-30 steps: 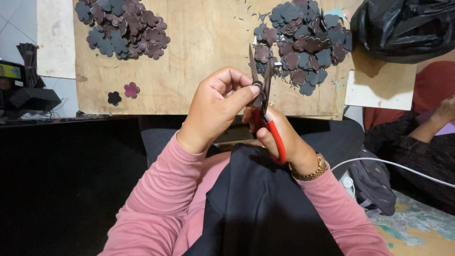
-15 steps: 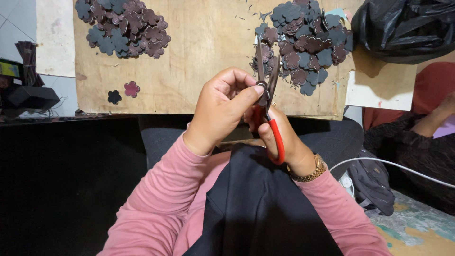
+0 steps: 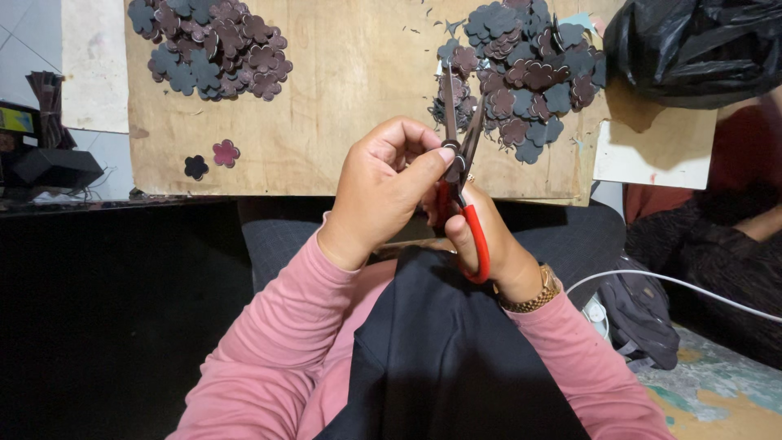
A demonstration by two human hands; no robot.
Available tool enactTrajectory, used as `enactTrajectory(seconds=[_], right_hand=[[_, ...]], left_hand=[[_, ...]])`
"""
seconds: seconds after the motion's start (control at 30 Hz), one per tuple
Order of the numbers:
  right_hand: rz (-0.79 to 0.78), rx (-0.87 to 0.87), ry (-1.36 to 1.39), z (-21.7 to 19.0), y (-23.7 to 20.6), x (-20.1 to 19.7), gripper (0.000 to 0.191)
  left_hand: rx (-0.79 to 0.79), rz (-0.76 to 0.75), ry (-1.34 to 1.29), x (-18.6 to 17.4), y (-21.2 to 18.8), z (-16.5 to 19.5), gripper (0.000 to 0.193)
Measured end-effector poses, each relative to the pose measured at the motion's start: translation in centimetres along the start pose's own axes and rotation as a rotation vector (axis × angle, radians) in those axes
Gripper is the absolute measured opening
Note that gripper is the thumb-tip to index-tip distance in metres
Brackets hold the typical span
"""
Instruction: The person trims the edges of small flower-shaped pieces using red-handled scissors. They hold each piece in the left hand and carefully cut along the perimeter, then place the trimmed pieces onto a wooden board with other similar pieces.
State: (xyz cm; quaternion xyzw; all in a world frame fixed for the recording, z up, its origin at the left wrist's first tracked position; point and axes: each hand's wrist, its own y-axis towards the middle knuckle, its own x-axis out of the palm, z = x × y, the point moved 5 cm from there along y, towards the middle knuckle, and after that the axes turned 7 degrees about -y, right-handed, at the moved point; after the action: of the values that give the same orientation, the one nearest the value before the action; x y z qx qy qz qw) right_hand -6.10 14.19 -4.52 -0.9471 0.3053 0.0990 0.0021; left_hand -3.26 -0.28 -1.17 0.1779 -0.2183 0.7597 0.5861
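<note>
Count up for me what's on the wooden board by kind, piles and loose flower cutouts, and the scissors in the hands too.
Piles of flower-shaped cutouts: 2, the left pile and the right pile
Loose flower cutouts: 2, a black cutout and a maroon cutout
Red-handled scissors: 1, held between the left hand and right hand
Total: 5

scissors [image 3: 460,163] x1 | flower cutout piles x2 [image 3: 213,45] [image 3: 525,73] | loose flowers x2 [image 3: 210,160] | black bag [image 3: 696,49] x1
</note>
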Motion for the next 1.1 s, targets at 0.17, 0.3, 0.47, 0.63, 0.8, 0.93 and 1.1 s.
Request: enactTrajectory(seconds=[0.17, 0.3, 0.47, 0.63, 0.8, 0.93, 1.1], right_hand=[[0.011, -0.004, -0.009, -0.1, 0.2, 0.0, 0.085], [0.024, -0.006, -0.052, -0.2, 0.2, -0.1, 0.083], [0.03, 0.017, -0.042, -0.2, 0.3, 0.0, 0.081], [0.023, 0.025, -0.008, -0.3, 0.3, 0.0, 0.079], [0.012, 0.061, 0.057, -0.1, 0.2, 0.1, 0.076], [0.001, 0.082, 0.08, 0.0, 0.1, 0.1, 0.075], [-0.01, 0.095, 0.087, 0.1, 0.1, 0.1, 0.074]], left_hand=[[0.041, -0.011, 0.032, 0.0, 0.1, 0.2, 0.008], [0.024, -0.018, -0.009, 0.0, 0.1, 0.0, 0.007], [0.048, -0.014, 0.037, -0.3, 0.2, -0.2, 0.007], [0.06, -0.016, 0.046, -0.8, 0.4, -0.5, 0.006], [0.075, -0.029, 0.036, -1.1, 0.5, -0.5, 0.006], [0.063, -0.036, 0.009, -1.2, 0.6, -0.3, 0.007], [0.079, -0.02, 0.068, -1.4, 0.6, 0.0, 0.009]])
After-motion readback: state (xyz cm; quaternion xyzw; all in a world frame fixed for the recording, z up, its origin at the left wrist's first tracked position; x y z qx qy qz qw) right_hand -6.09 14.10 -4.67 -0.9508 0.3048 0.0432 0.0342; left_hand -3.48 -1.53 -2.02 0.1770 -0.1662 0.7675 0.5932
